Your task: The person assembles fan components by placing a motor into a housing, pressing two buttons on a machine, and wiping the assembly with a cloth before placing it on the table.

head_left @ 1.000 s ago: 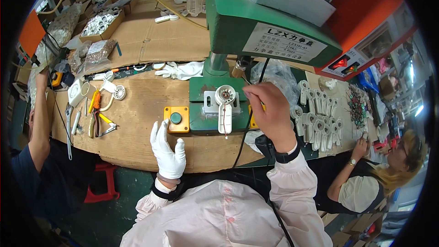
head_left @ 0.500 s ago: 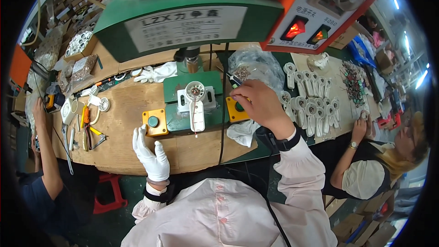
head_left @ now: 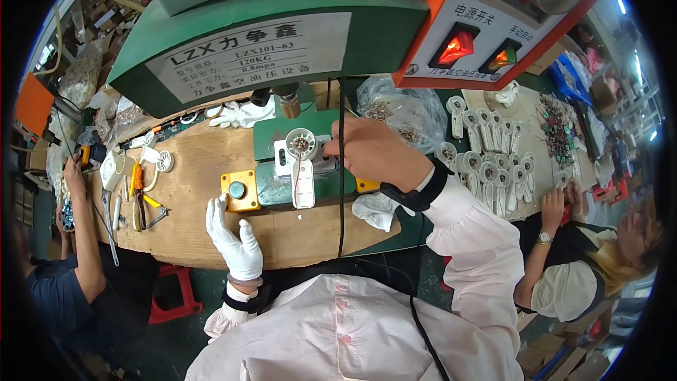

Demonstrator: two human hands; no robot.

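Note:
A white handheld-fan half shell, with a small copper-wound motor in its round end and a thin wire along its handle, lies on the green press base. My bare right hand is beside the round end, fingers curled and pressed together at the metal fixture. Whatever they grip is hidden, and a black cable passes in front. My left hand, in a white glove, has its fingers apart next to a yellow button box with a green button. Above the shell stands the press ram.
The green press head and orange control box overhang the bench. Rows of white fan shells lie right, beyond a white glove. Pliers and other tools lie left. People sit at both sides.
My right hand has moved left and slightly down, from over the right button box to the fixture beside the shell. A dark slim thing seen at its fingertips is out of sight. My left hand stays.

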